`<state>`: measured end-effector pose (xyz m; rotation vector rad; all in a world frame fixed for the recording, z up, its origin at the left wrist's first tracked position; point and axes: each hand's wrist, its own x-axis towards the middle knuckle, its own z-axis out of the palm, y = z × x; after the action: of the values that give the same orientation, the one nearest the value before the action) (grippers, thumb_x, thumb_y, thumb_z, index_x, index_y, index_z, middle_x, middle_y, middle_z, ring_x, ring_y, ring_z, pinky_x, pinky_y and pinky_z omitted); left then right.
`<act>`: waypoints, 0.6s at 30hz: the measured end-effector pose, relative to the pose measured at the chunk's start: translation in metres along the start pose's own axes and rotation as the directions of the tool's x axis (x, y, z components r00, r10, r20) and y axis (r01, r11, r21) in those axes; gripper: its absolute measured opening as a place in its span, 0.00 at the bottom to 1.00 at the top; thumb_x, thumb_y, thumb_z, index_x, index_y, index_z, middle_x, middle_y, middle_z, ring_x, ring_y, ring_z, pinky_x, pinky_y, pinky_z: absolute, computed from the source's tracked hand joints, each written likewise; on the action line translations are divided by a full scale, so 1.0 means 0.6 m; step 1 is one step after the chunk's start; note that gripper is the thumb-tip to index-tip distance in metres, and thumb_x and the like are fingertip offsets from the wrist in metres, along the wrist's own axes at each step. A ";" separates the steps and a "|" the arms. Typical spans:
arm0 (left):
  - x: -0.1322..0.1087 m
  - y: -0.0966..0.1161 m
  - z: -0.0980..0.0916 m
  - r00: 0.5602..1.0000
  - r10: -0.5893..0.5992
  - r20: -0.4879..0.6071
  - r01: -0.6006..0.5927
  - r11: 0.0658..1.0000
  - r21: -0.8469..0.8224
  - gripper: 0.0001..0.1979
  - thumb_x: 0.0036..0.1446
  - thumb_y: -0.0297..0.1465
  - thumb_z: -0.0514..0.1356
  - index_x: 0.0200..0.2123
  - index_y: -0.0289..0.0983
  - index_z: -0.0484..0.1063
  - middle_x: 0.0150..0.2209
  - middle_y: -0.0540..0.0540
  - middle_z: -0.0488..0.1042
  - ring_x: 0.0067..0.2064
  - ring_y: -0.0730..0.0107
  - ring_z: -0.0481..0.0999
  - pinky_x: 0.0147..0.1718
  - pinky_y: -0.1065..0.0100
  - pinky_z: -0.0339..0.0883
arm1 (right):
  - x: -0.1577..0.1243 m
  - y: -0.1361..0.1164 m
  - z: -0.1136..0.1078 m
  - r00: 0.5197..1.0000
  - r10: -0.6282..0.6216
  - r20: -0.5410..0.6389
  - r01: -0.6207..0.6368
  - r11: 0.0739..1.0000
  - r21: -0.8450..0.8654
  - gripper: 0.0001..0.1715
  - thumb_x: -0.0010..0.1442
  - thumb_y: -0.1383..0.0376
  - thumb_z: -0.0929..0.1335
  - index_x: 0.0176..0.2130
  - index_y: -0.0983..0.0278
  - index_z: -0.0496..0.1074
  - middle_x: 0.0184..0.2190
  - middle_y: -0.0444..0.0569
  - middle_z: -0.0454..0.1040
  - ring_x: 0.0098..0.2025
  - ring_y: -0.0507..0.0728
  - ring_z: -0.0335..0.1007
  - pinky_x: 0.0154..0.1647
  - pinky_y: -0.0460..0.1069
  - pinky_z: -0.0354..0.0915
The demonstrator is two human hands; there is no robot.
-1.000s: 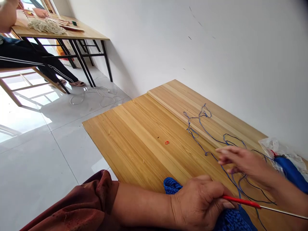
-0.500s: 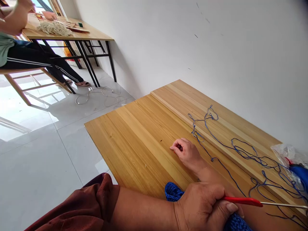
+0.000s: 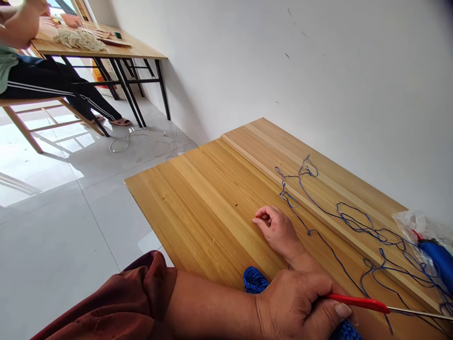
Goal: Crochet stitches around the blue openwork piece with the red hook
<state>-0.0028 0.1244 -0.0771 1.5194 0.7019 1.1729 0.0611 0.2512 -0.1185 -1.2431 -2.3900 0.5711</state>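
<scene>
My left hand (image 3: 300,302) is at the bottom edge, closed round a red-handled crochet hook (image 3: 357,302) whose metal shaft points right. It also presses on a blue crocheted piece (image 3: 255,282). My right hand (image 3: 276,227) lies on the wooden table (image 3: 198,208) near its middle, fingertips curled into a pinch; whatever they pinch is hidden. Loose blue yarn (image 3: 339,212) trails across the table just right of that hand to a blue yarn ball (image 3: 439,257) in a clear plastic bag (image 3: 412,222).
A white wall runs along the table's far side. Glossy white floor tiles lie to the left. At top left another person sits on a wooden chair (image 3: 21,118) at a second table (image 3: 141,49) with cream cord (image 3: 76,40); cord loops lie on the floor.
My right hand moved left from the yarn to the table's middle and curled its fingers where a small red speck lay; the speck no longer shows. The left hand kept its grip.
</scene>
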 end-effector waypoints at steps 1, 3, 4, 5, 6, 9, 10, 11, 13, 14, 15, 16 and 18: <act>0.001 -0.002 0.001 1.000 -0.011 0.003 0.011 1.000 0.001 0.10 0.66 0.32 0.56 0.42 0.36 0.77 0.34 0.44 0.80 0.35 0.68 0.79 0.36 0.73 0.72 | -0.001 0.000 0.001 1.000 -0.012 0.004 0.012 1.000 -0.007 0.05 0.61 0.63 0.70 0.32 0.60 0.71 0.31 0.47 0.76 0.35 0.57 0.71 0.39 0.51 0.66; 0.003 -0.005 0.002 1.000 -0.027 0.004 0.027 1.000 0.006 0.09 0.64 0.33 0.58 0.40 0.36 0.77 0.33 0.44 0.80 0.34 0.68 0.79 0.35 0.73 0.72 | -0.002 0.001 0.000 0.999 -0.039 0.022 0.040 0.999 -0.012 0.06 0.62 0.63 0.69 0.32 0.60 0.70 0.29 0.46 0.75 0.34 0.57 0.70 0.38 0.51 0.66; 0.004 -0.006 0.003 0.999 -0.032 0.005 0.032 0.999 0.005 0.08 0.64 0.33 0.60 0.39 0.36 0.78 0.32 0.44 0.80 0.34 0.67 0.79 0.35 0.73 0.72 | -0.003 0.001 -0.001 0.998 -0.054 0.035 0.054 0.998 -0.011 0.04 0.63 0.64 0.69 0.34 0.60 0.71 0.29 0.46 0.74 0.34 0.57 0.70 0.38 0.51 0.66; 0.005 -0.007 0.004 0.999 -0.035 0.006 0.035 0.999 0.003 0.08 0.63 0.33 0.60 0.39 0.36 0.78 0.32 0.44 0.80 0.33 0.67 0.79 0.34 0.73 0.72 | -0.003 0.000 -0.002 0.996 -0.069 0.050 0.069 0.998 -0.008 0.03 0.63 0.64 0.68 0.37 0.60 0.72 0.29 0.46 0.74 0.34 0.57 0.70 0.39 0.51 0.66; 0.006 -0.007 0.004 0.999 -0.038 0.008 0.038 0.999 0.000 0.07 0.63 0.33 0.60 0.39 0.36 0.77 0.32 0.43 0.80 0.33 0.67 0.80 0.34 0.73 0.72 | -0.003 -0.002 -0.004 0.994 -0.084 0.067 0.084 0.996 -0.005 0.06 0.64 0.64 0.67 0.42 0.61 0.74 0.30 0.46 0.74 0.34 0.57 0.70 0.40 0.51 0.66; 0.007 -0.005 0.002 0.999 -0.037 0.014 0.037 0.999 -0.019 0.07 0.63 0.32 0.61 0.39 0.36 0.77 0.32 0.43 0.81 0.34 0.66 0.81 0.34 0.73 0.73 | 0.002 -0.013 -0.009 0.982 -0.134 0.136 0.133 0.991 0.011 0.21 0.65 0.67 0.64 0.55 0.59 0.74 0.32 0.48 0.74 0.37 0.58 0.69 0.43 0.52 0.65; 0.006 -0.003 0.001 0.999 -0.029 0.013 0.029 0.999 -0.029 0.07 0.63 0.32 0.60 0.38 0.36 0.77 0.33 0.42 0.81 0.34 0.66 0.81 0.35 0.73 0.73 | 0.006 -0.018 -0.011 0.975 -0.149 0.164 0.147 0.989 0.023 0.25 0.64 0.69 0.64 0.57 0.57 0.74 0.32 0.49 0.74 0.37 0.58 0.68 0.43 0.52 0.64; 0.006 -0.002 0.000 1.000 -0.014 0.009 0.015 0.999 -0.040 0.07 0.63 0.32 0.60 0.38 0.35 0.77 0.34 0.41 0.82 0.35 0.65 0.82 0.36 0.73 0.73 | 0.010 -0.023 -0.012 0.969 -0.159 0.189 0.155 0.987 0.039 0.27 0.62 0.71 0.64 0.58 0.54 0.74 0.32 0.49 0.73 0.36 0.58 0.67 0.42 0.52 0.64; 0.005 0.003 -0.002 0.999 0.042 -0.022 -0.044 0.997 -0.065 0.09 0.64 0.31 0.57 0.39 0.34 0.77 0.36 0.39 0.82 0.38 0.63 0.83 0.38 0.71 0.74 | 0.022 -0.032 -0.014 0.963 -0.159 0.216 0.143 0.986 0.088 0.31 0.59 0.73 0.64 0.57 0.50 0.75 0.30 0.47 0.72 0.34 0.57 0.65 0.40 0.51 0.62; 0.004 0.005 -0.004 0.996 0.076 -0.044 -0.079 0.994 -0.075 0.11 0.65 0.31 0.55 0.39 0.33 0.76 0.37 0.38 0.82 0.38 0.63 0.83 0.40 0.71 0.74 | 0.029 -0.035 -0.014 0.965 -0.146 0.216 0.122 0.985 0.121 0.32 0.58 0.74 0.65 0.56 0.49 0.76 0.28 0.47 0.71 0.33 0.57 0.64 0.40 0.51 0.61; 0.003 0.007 -0.005 0.992 0.105 -0.067 -0.110 0.990 -0.083 0.12 0.66 0.31 0.54 0.39 0.32 0.76 0.37 0.37 0.82 0.38 0.62 0.82 0.40 0.70 0.74 | 0.036 -0.036 -0.015 0.970 -0.124 0.209 0.091 0.983 0.162 0.32 0.57 0.74 0.66 0.55 0.49 0.77 0.27 0.46 0.70 0.32 0.56 0.63 0.39 0.51 0.61; 0.003 0.008 -0.006 0.989 0.117 -0.087 -0.125 0.988 -0.093 0.14 0.66 0.32 0.53 0.40 0.31 0.76 0.37 0.36 0.82 0.38 0.63 0.82 0.41 0.69 0.74 | 0.044 -0.036 -0.016 0.976 -0.093 0.196 0.051 0.977 0.209 0.31 0.56 0.73 0.67 0.54 0.50 0.78 0.26 0.45 0.70 0.31 0.55 0.63 0.38 0.51 0.61; 0.003 0.010 -0.007 0.990 0.088 -0.112 -0.101 0.988 -0.120 0.14 0.67 0.33 0.53 0.39 0.31 0.76 0.35 0.38 0.81 0.35 0.65 0.80 0.38 0.70 0.73 | 0.056 -0.030 -0.021 0.987 0.002 0.158 -0.053 0.945 0.321 0.25 0.56 0.70 0.70 0.52 0.53 0.80 0.24 0.44 0.70 0.29 0.54 0.62 0.36 0.50 0.61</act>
<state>-0.0072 0.1259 -0.0708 1.4054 0.6202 1.3529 0.0376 0.2721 -0.0935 -1.1218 -2.2800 1.0589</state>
